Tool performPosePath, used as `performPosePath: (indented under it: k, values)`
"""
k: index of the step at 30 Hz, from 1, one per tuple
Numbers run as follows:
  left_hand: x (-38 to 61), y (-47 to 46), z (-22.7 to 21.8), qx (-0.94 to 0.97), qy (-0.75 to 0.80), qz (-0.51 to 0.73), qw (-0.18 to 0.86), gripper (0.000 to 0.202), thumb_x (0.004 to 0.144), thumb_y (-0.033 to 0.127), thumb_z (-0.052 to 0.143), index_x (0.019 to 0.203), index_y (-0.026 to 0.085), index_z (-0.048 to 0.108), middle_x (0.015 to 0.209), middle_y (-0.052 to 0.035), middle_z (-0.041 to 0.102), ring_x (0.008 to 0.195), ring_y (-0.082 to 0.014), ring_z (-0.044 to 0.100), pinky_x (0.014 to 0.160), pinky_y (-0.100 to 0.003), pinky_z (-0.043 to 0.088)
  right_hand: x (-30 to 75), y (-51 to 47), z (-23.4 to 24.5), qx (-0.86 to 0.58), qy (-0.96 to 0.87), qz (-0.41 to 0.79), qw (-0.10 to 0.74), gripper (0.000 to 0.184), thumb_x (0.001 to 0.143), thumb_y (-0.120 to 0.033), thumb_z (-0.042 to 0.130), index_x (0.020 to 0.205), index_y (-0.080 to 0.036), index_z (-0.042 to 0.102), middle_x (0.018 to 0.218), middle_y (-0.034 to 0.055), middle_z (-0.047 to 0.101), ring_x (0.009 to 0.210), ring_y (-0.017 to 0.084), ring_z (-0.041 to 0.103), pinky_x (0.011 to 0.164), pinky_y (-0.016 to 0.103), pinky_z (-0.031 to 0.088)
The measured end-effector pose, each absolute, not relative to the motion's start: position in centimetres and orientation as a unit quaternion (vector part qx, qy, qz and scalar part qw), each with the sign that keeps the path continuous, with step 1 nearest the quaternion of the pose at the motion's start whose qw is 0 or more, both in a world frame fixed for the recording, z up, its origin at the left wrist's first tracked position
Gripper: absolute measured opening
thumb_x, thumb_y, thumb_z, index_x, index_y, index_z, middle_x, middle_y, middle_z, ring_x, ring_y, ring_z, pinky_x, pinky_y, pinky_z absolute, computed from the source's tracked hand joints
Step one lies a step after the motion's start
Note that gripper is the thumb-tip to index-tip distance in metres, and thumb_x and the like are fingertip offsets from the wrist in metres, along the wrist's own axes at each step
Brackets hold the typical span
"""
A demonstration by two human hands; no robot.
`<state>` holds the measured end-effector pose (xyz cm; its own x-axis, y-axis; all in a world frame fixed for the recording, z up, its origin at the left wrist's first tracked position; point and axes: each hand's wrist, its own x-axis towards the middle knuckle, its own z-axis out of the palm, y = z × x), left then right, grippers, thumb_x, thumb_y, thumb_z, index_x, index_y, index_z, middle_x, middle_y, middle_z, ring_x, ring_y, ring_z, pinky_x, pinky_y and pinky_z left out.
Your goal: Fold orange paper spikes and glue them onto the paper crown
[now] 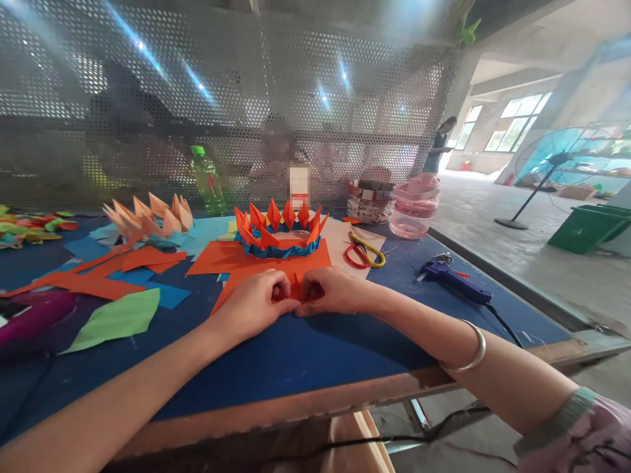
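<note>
Left hand (256, 305) and right hand (335, 293) curl inward side by side, fingertips pinching a fold of orange paper (294, 290) against the blue desk (296, 368). Just behind that fold sits an orange-and-blue paper crown (279, 236), the landmark here. Scissors (363, 251) lie to the crown's right, with a glue gun (453, 279) farther right; a pale orange paper crown (148, 218) stands to its left, and a green bottle (207, 180) stands behind and left of it.
</note>
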<state>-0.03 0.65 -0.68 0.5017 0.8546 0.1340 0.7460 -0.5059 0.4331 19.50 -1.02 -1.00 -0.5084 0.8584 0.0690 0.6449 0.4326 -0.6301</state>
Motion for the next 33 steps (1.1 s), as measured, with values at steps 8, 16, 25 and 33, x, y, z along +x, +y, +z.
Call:
performPosePath:
  k: [8,16,25,33]
  values:
    - [0.3,0.9,-1.1,0.857,0.423,0.162,0.244,0.018,0.071,0.035,0.063,0.069,0.021,0.052,0.066,0.0028,0.053,0.062,-0.0155,0.049,0.056,-0.027,0.037,19.7,-1.0,-0.8,-0.451,-0.832,0.271,0.174,0.037,0.07,-0.046,0.077,0.082,-0.015,0.06,0.071,-0.0034,0.056,0.064,0.01,0.049,0.055,0.022,0.033]
    - [0.1,0.8,-0.9,0.867,0.417,0.14,0.234,0.02,0.073,0.039,0.061,0.071,0.021,0.053,0.067,0.0024,0.054,0.062,-0.016,0.05,0.057,-0.028,0.037,20.2,-0.7,-0.5,-0.432,-0.842,0.281,0.16,0.039,0.07,-0.048,0.076,0.087,-0.015,0.062,0.075,-0.0029,0.057,0.066,0.011,0.047,0.057,0.022,0.033]
    - [0.1,0.8,-0.6,0.874,0.418,0.127,0.213,0.03,0.07,0.048,0.066,0.074,0.02,0.055,0.07,0.0016,0.056,0.065,-0.0171,0.051,0.057,-0.028,0.036,21.0,-0.6,0.2,-0.401,-0.846,0.324,0.135,0.036,0.077,-0.044,0.07,0.095,-0.014,0.063,0.079,-0.0011,0.059,0.069,0.011,0.05,0.058,0.02,0.037]
    - [0.1,0.6,-0.5,0.86,0.436,0.124,0.236,0.037,0.068,0.055,0.068,0.075,0.02,0.057,0.071,0.0015,0.06,0.067,-0.0183,0.055,0.059,-0.029,0.037,20.8,0.6,-1.2,-0.457,-0.783,0.307,0.291,0.04,0.088,-0.05,0.051,0.077,-0.013,0.061,0.062,-0.0036,0.049,0.058,0.009,0.041,0.053,0.022,0.031]
